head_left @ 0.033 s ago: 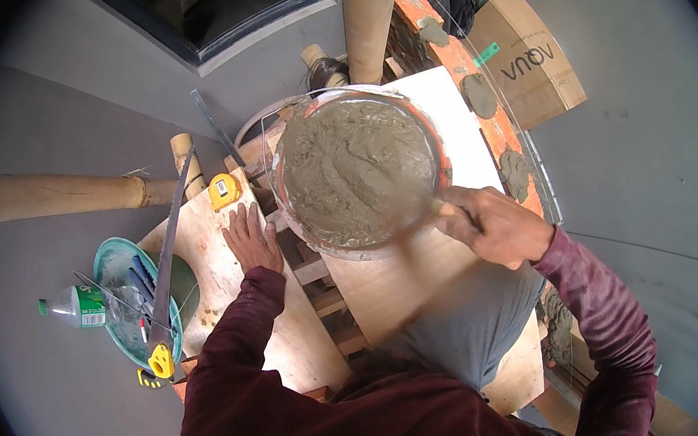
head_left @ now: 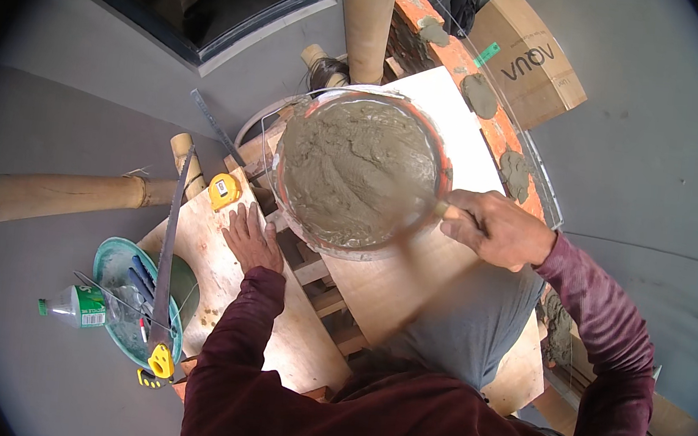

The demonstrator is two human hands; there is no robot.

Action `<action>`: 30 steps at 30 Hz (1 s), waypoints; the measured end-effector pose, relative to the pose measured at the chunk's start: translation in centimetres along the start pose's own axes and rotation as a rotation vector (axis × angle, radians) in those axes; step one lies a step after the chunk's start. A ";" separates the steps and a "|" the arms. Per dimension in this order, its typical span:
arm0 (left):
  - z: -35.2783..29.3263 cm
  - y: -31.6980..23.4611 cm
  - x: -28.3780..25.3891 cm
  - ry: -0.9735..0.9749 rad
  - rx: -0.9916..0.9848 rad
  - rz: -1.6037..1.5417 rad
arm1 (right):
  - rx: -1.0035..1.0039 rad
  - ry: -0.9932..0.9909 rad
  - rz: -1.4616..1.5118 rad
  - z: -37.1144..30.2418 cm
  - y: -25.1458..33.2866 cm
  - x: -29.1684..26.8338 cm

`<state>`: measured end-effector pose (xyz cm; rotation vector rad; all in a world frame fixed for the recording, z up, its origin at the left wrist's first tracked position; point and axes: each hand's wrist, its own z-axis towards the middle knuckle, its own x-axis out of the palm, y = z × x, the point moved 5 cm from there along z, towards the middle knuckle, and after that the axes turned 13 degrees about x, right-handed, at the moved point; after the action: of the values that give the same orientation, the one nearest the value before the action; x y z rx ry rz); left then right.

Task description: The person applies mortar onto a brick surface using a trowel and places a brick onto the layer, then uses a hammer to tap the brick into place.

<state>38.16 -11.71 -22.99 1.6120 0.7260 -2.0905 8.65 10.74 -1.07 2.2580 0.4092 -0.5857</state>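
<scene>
A round bucket [head_left: 448,165] with an orange rim and a wire handle stands on the boards, filled with wet grey mortar [head_left: 346,167]. At its right edge my right hand [head_left: 501,227] is closed round the pale handle of a trowel [head_left: 443,211]; the blade cannot be made out in the blur over the mortar. My left hand [head_left: 252,238] lies flat, fingers spread, on a plywood board [head_left: 286,335] left of the bucket. Just beyond its fingertips rests a yellow tape measure [head_left: 223,191].
A teal bucket [head_left: 111,257] at the left holds tools, with a handsaw [head_left: 168,258] leaning across it and a plastic bottle [head_left: 80,307] alongside. Bamboo poles [head_left: 53,195] stand and cross nearby. Mortar dabs top a brick wall [head_left: 498,132] at right; behind it sits a cardboard box [head_left: 527,58].
My right hand has shifted slightly to the right with the trowel handle, and the mortar surface looks a little different. My left hand stays in place.
</scene>
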 end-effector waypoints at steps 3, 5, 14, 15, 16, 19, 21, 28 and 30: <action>-0.3 0.8 0.2 -0.016 0.011 0.003 | -0.034 -0.033 0.019 -0.8 -2.3 0.7; -0.2 0.8 0.3 -0.021 0.029 -0.010 | -0.037 -0.039 0.085 -1.8 -2.6 0.7; 0.6 0.2 1.5 -0.117 0.052 -0.541 | -0.243 -0.105 0.326 -8.9 -9.3 -1.7; -0.6 1.1 1.4 -0.109 0.028 -0.479 | -0.176 -0.096 0.326 -10.1 -11.3 -1.6; -2.2 1.9 1.2 -0.095 0.032 -0.286 | -0.180 -0.153 0.302 -11.8 -13.3 -2.0; -5.5 3.0 2.0 -0.030 0.043 0.098 | -0.132 -0.352 0.341 -20.0 -20.9 -1.9; -6.2 3.3 2.5 0.018 0.082 0.217 | 0.071 -0.366 0.370 -25.0 -26.3 -0.7; -2.7 5.3 4.0 -0.041 0.599 0.506 | 0.454 -0.555 0.550 -35.9 -40.7 5.7; -1.7 3.8 6.6 0.141 0.545 0.620 | 0.647 -0.485 0.612 -37.9 -43.0 7.2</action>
<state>40.05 -13.65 -30.27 1.9432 -0.3301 -1.7868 5.87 68.15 -7.19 2.5204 -0.7928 -0.9836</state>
